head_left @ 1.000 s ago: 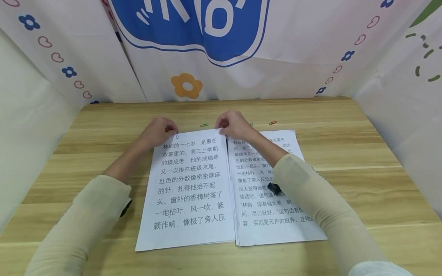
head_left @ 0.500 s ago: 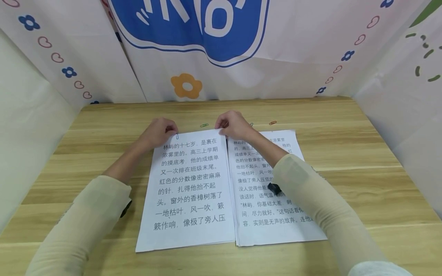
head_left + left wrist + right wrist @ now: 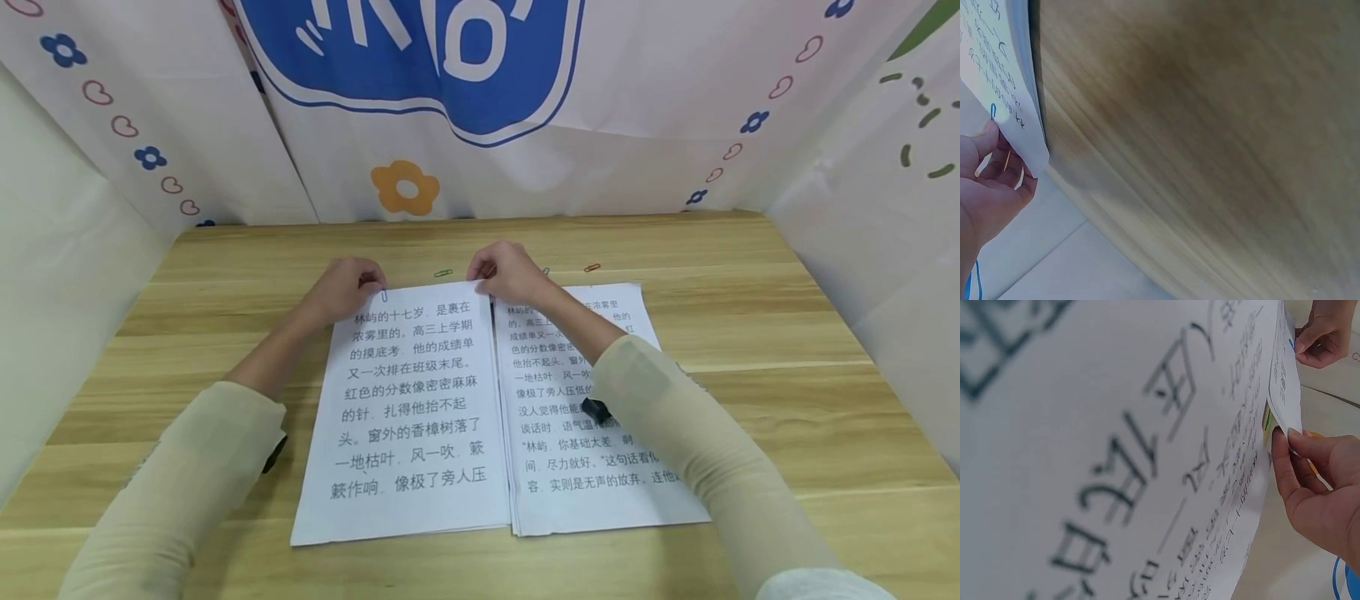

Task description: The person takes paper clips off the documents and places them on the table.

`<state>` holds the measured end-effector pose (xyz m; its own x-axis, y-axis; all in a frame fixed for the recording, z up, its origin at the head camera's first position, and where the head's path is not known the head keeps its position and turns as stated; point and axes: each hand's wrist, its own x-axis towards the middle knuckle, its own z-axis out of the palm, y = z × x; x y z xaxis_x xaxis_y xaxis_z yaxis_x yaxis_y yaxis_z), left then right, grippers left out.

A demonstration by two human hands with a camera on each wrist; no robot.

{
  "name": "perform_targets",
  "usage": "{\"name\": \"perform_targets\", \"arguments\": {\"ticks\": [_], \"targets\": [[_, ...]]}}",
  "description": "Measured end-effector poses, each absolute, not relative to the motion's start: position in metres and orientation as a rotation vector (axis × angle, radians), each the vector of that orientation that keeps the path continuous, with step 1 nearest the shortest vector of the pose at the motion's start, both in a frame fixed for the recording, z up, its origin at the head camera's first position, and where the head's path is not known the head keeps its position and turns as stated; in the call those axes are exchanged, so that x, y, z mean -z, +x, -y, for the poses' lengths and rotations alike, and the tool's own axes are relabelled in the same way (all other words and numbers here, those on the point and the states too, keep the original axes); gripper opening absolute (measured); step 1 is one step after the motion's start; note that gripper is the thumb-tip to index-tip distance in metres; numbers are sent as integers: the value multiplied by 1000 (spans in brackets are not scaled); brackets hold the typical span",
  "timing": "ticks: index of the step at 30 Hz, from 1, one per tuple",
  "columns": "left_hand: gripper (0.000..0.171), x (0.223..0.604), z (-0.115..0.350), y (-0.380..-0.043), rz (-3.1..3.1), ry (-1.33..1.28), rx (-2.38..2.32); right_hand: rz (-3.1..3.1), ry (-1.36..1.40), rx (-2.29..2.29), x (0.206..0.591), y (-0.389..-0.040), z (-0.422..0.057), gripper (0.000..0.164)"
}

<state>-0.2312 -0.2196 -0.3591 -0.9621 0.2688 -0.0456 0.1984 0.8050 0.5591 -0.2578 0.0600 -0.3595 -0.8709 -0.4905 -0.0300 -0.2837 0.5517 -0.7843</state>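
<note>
My left hand [image 3: 347, 287] pinches the top left of a stack of printed paper sheets [image 3: 408, 508], with the thumb on the printed face and the fingers behind. Beside that thumb, a blue paper clip [image 3: 993, 111] sits on the stack's top edge. At the same stack's top right corner, my right hand [image 3: 1329, 481] pinches the paper between thumb and fingers. A second stack of printed sheets [image 3: 577, 508] lies just to the right, partly covered by my right hand and forearm.
Behind the stacks, a green paper clip [image 3: 444, 273] and a red paper clip [image 3: 592, 267] lie on the wooden table [image 3: 787, 400]. Another clip [image 3: 547, 271] peeks out by my right hand. A white printed curtain [image 3: 637, 167] hangs along the table's back edge.
The lower end of the left stack has shifted very slightly left. Both hands keep their hold at its top corners, in nearly the same place.
</note>
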Motion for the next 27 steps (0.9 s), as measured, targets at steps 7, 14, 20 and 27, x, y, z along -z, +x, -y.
{"name": "perform_targets", "arguments": {"ticks": [7, 14, 20, 27], "targets": [[16, 361, 221, -232, -2865, 355, -886, -2548, -652, 1216, 359, -258, -60, 13], [17, 359, 219, -231, -2864, 351, -899, -2542, -651, 1222, 360, -258, -60, 13], [17, 359, 219, -231, -2870, 364, -899, -2540, -653, 1225, 360, -258, -60, 13], [17, 360, 219, -231, -2877, 365, -891, -2540, -651, 1229, 360, -259, -60, 12]]}}
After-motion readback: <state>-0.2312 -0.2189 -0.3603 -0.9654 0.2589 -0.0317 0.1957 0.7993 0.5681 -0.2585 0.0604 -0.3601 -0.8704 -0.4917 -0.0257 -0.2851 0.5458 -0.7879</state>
